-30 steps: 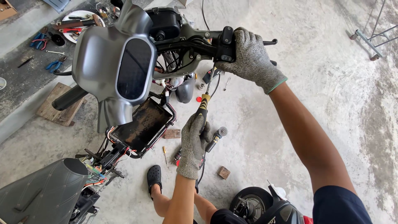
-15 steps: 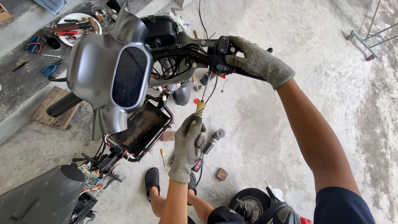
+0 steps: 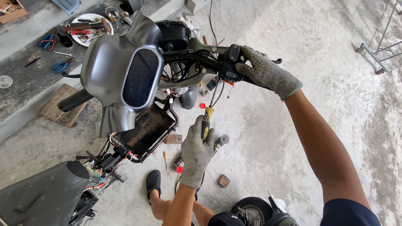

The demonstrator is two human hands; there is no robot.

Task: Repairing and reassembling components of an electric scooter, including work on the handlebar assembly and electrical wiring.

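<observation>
The right hand (image 3: 266,72), in a grey knit glove, has its fingers clamped around the handlebar grip (image 3: 268,83) just beside the black switch housing (image 3: 230,62) of a partly stripped scooter. The left hand (image 3: 196,151), gloved alike, has its fingers closed on a screwdriver (image 3: 206,121) with a yellow-and-black handle, held upright below the handlebar with its red-capped end uppermost; the working tip is not visible, so which end faces the housing cannot be told. To do this step well, it seems best to keep the bar steady with the right hand, align the tool squarely with the fastener under the housing, and press firmly along the shaft so that it does not slip toward the loose cables (image 3: 215,94) hanging nearby. The housing is black and blocky, mounted on the bar near the grip, with wires running from it toward the grey front cowl (image 3: 109,62) and its dark oval display (image 3: 140,78). On the concrete floor (image 3: 268,138) beneath lie small parts, and a white tray of tools (image 3: 86,30) sits well apart at upper left.
</observation>
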